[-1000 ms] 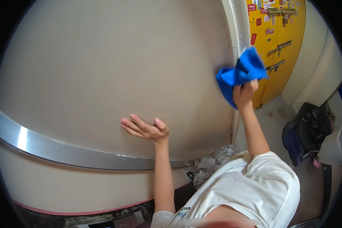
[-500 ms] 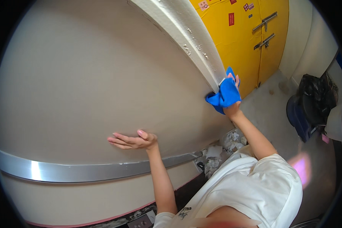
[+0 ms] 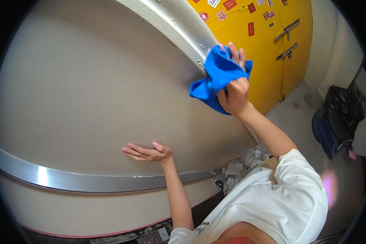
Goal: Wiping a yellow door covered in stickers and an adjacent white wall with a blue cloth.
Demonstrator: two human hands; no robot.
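A blue cloth (image 3: 219, 75) is gripped in my right hand (image 3: 236, 91), bunched against the white raised edge (image 3: 179, 30) of a large beige panel (image 3: 89, 89). Some of my fingers show above the cloth, and its loose corners hang to the left and below. My left hand (image 3: 150, 153) is held palm up beside the panel's lower part, its fingers stretched out and holding nothing. Whether it touches the surface I cannot tell. Just under that hand runs a shiny metal strip (image 3: 105, 184). Small rough flecks dot the white edge near the cloth.
Yellow double doors (image 3: 260, 53) with metal bolts and small stickers stand beyond the white edge. Crumpled papers and debris (image 3: 240, 168) lie on the floor by the panel's base. To the right are a black plastic bag (image 3: 343, 105) and a dark blue object (image 3: 325, 134).
My right hand has moved up and left along the white edge with the blue cloth. The left hand stays almost in place, and the view has shifted slightly.
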